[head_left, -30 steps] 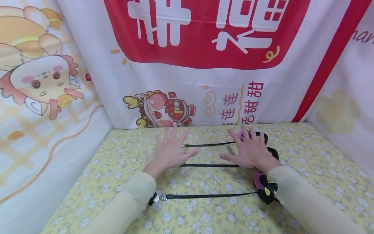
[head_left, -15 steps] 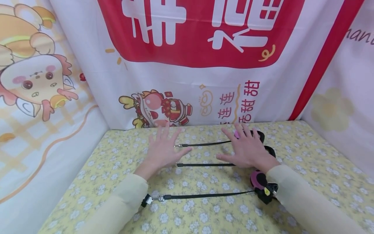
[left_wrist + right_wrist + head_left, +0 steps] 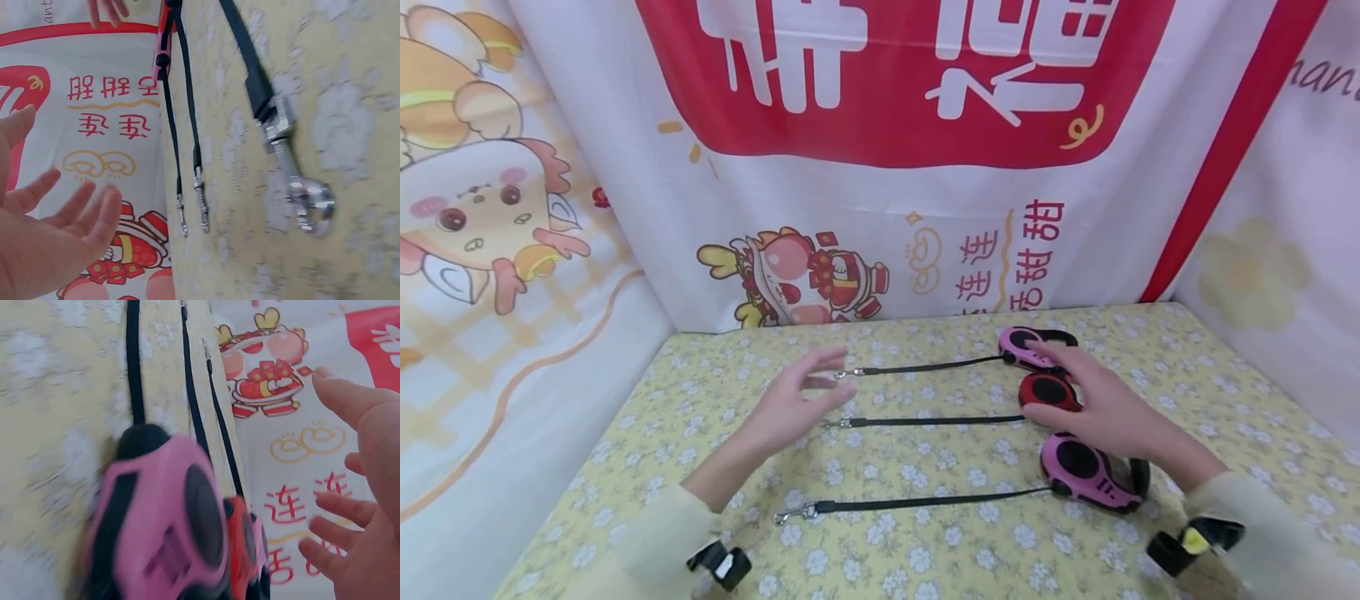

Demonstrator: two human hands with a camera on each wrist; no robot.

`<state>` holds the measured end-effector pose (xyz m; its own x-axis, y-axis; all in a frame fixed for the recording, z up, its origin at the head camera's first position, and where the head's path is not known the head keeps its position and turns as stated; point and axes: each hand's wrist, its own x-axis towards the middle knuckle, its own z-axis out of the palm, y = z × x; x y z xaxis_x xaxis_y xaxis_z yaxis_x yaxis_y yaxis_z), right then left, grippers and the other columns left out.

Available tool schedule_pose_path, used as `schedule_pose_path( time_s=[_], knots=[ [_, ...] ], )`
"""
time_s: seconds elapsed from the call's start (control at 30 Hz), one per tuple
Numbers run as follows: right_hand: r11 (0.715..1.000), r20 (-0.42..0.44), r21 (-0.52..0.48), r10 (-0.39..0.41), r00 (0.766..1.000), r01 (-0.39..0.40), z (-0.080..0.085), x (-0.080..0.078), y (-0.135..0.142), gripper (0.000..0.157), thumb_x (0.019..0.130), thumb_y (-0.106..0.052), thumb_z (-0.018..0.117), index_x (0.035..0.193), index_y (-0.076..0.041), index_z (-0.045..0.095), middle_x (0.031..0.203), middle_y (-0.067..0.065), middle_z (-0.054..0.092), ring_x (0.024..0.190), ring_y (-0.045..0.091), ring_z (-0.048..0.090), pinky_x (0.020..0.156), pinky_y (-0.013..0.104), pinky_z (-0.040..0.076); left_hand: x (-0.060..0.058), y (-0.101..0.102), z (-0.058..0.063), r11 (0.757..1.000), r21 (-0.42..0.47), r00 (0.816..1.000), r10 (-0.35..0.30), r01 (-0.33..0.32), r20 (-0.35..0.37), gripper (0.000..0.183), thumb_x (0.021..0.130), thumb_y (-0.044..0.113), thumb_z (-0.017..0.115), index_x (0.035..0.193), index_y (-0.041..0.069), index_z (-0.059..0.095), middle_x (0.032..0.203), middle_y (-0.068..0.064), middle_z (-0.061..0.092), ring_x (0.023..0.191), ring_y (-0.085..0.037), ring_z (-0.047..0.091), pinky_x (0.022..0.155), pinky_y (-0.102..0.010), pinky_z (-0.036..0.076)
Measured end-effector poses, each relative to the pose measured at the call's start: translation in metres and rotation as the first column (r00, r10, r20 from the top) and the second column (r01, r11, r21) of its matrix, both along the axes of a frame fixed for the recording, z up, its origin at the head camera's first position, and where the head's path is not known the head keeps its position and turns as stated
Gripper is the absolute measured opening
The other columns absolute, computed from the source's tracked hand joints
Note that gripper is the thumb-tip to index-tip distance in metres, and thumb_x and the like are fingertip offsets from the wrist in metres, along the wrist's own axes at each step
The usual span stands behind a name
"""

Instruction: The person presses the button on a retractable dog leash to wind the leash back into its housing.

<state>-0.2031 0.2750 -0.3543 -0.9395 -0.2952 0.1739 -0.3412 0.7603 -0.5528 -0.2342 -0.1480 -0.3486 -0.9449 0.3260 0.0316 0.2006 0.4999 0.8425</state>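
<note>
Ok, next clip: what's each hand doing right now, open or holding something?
Left hand: open, fingers relaxed, holding nothing.
Right hand: open, fingers relaxed, holding nothing.

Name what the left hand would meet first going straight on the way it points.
The left hand points toward the metal clip of the far leash, likely met first; hand height is unclear, so it might pass over.

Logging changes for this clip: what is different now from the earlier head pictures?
The left hand and right hand have turned from fingers spread forward to fingers pointing inward. The right hand has shifted right, bringing the red leash case into view. Nothing was gripped or released. That leash, the near pink leash and far pink leash stayed put.
</note>
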Motion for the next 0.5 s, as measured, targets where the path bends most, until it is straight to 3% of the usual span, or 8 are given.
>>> schedule_pose_path(
  time_s=[0.13,0.27,0.37,0.5],
  knots=[
    [0.996,0.025,-0.087,-0.012,1.000,0.015,-0.004,0.016,0.021,0.069,0.098,-0.038,0.077,0.157,-0.019,0.046,0.150,0.014,0.060,0.132,0.030,0.062,0.104,0.050,0.057,0.014,-0.013,-0.006,0.995,0.083,0.994,-0.071,0.064,0.083,0.055,0.100,0.040,0.074,0.150,0.029,0.055,0.152,-0.007,0.059,0.130,-0.027,0.062,0.104,-0.047,0.057],
    [0.990,0.050,-0.135,-0.024,0.998,0.031,-0.015,0.030,0.040,0.050,0.097,-0.030,0.079,0.141,-0.014,0.060,0.131,0.008,0.069,0.115,0.010,0.067,0.093,0.025,0.059,0.025,-0.022,-0.014,0.989,0.091,0.980,-0.132,0.120,0.148,0.054,0.099,0.032,0.076,0.148,0.019,0.058,0.150,-0.014,0.060,0.125,-0.026,0.064,0.100,-0.041,0.058],
    [0.990,0.081,-0.138,-0.024,0.996,0.035,-0.025,0.038,0.052,0.041,0.096,-0.027,0.081,0.131,-0.012,0.065,0.124,0.007,0.071,0.109,0.003,0.067,0.089,0.022,0.059,0.032,-0.027,-0.021,0.988,0.082,0.970,-0.145,0.131,0.197,0.055,0.097,0.027,0.079,0.146,0.012,0.060,0.147,-0.017,0.062,0.123,-0.028,0.064,0.097,-0.040,0.059],
    [0.997,0.118,-0.074,-0.029,0.993,0.038,-0.037,0.042,0.061,0.033,0.095,-0.031,0.082,0.122,-0.017,0.068,0.118,0.000,0.072,0.103,0.000,0.066,0.086,0.021,0.058,0.038,-0.031,-0.030,0.992,0.047,0.968,-0.121,0.114,0.220,0.056,0.092,0.021,0.084,0.142,0.008,0.063,0.142,-0.015,0.066,0.124,-0.030,0.064,0.100,-0.044,0.059]
  ],
)
